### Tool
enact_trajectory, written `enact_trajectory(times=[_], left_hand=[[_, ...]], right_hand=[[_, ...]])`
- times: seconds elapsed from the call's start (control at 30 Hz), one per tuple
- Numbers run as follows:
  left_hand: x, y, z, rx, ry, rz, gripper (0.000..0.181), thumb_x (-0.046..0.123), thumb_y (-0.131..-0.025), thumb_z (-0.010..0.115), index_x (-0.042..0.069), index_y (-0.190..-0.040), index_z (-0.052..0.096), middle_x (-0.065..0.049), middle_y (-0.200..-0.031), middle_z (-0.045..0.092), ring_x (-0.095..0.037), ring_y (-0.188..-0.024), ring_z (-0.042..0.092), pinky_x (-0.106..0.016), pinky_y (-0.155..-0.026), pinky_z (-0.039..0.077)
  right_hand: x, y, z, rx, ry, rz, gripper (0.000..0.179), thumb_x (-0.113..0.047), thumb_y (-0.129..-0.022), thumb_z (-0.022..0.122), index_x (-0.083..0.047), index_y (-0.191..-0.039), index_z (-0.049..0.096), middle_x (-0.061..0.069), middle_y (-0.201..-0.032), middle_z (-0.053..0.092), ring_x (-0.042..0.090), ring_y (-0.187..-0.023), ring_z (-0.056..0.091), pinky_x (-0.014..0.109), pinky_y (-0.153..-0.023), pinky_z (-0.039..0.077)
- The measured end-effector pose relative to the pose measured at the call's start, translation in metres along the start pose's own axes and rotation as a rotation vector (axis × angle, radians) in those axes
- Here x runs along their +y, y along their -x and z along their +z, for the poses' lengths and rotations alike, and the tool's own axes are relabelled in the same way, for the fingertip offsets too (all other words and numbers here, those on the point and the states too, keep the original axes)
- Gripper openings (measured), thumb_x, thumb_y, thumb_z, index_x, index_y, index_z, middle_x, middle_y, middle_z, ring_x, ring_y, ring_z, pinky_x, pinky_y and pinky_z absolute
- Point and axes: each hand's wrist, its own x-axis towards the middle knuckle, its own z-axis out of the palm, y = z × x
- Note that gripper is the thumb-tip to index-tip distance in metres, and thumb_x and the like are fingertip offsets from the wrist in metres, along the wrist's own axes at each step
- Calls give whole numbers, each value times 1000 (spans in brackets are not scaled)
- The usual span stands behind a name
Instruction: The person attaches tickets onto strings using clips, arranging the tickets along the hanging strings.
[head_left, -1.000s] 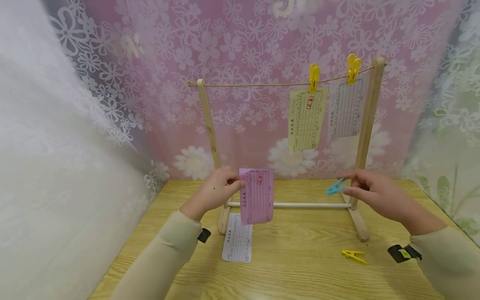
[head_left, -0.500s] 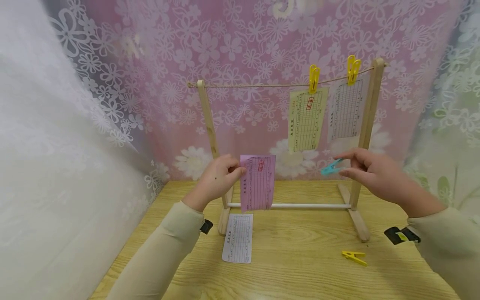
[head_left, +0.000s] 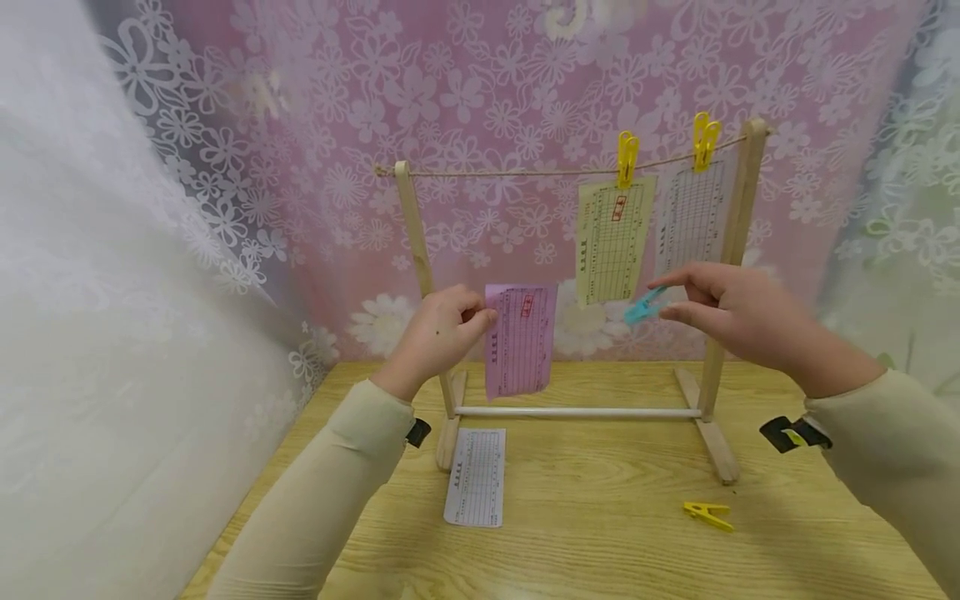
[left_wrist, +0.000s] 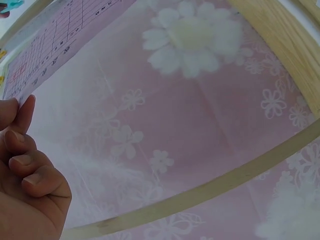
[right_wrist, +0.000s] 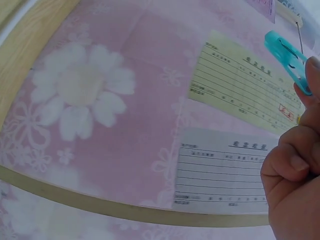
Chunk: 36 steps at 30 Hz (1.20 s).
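On the string [head_left: 510, 172], the stretch from the left post [head_left: 417, 250] to the yellow slip [head_left: 611, 242] hangs bare. Right of that, two yellow pegs [head_left: 627, 157], the slip and a white slip [head_left: 693, 217] fill the string up to the right post [head_left: 731, 242].

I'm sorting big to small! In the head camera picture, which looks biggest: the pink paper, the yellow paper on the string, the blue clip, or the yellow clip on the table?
1. Yellow paper and pink paper: they look alike, and the pink one is nearer, so I won't rank them.
2. Yellow clip and blue clip: both small and close in size, the blue one partly hidden in the right hand.
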Motion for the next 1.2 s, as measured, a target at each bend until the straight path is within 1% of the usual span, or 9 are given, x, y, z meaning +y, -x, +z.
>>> enact_trajectory(times=[0.1, 0.23, 0.47, 0.57, 0.77, 0.93, 1.0, 1.1, 1.2], left_hand=[[4, -5, -2, 7, -8, 12, 30, 24, -102, 63, 14, -74, 59, -4, -78, 50, -18, -67, 44, -32, -59, 36], [8, -12, -5, 28, -24, 29, 32, 23, -101, 62, 13, -71, 56, -4, -78, 50, -19, -67, 43, -32, -59, 36], [14, -23, -7, 47, -52, 38, 35, 24, -103, 60, 12, -71, 54, -5, -77, 51, -20, -65, 42, -32, -59, 36], [15, -28, -7, 64, -58, 33, 33, 24, -104, 59, 12, -73, 57, -4, -77, 53, -19, -64, 44, -31, -59, 37], [19, -39, -12, 116, -94, 20, 29, 24, -104, 58, 13, -78, 62, -2, -73, 57, -18, -59, 45, -30, -54, 38], [22, -49, -15, 114, -105, -6, 32, 26, -106, 56, 13, -77, 61, -3, -69, 54, -16, -57, 44, -29, -52, 37], [23, -52, -16, 109, -110, -11, 34, 26, -106, 55, 12, -75, 59, -5, -67, 52, -16, -56, 43, -29, -51, 36], [26, -58, -18, 104, -125, -12, 35, 27, -106, 54, 13, -74, 57, -5, -67, 51, -17, -56, 44, -30, -52, 36], [28, -64, -20, 101, -127, -9, 34, 27, -106, 55, 13, -75, 57, -5, -69, 52, -17, -58, 45, -30, -53, 37]], right_hand=[[-5, -8, -6, 24, 15, -12, 28, -28, -95, 74, -22, -122, 72, -2, -61, 38, 8, -48, 22, 29, -43, 27], [-14, -19, -15, 45, 14, -29, 27, -27, -94, 75, -22, -120, 74, -1, -61, 38, 9, -47, 22, 30, -43, 27], [-32, -40, -30, 70, 46, -65, 17, -27, -95, 74, -22, -111, 76, -1, -59, 42, 12, -46, 27, 29, -44, 29], [-42, -53, -39, 69, 72, -81, 15, -26, -97, 72, -21, -110, 76, 0, -58, 43, 13, -46, 29, 28, -45, 29], [-60, -84, -55, 115, 128, -123, 18, -30, -100, 67, -16, -108, 75, 3, -59, 44, 14, -46, 29, 27, -44, 28], [-74, -106, -63, 111, 172, -100, 25, -34, -103, 61, -14, -111, 74, 5, -66, 48, 18, -51, 36, 28, -45, 29], [-78, -115, -64, 98, 178, -76, 27, -35, -104, 59, -14, -114, 73, 6, -69, 50, 19, -53, 39, 28, -45, 30], [-83, -129, -67, 78, 191, -59, 31, -36, -104, 57, -14, -118, 73, 7, -69, 49, 20, -52, 39, 27, -43, 29], [-87, -141, -69, 55, 224, -60, 32, -36, -105, 56, -12, -119, 73, 8, -67, 46, 19, -51, 38, 27, -43, 30]])
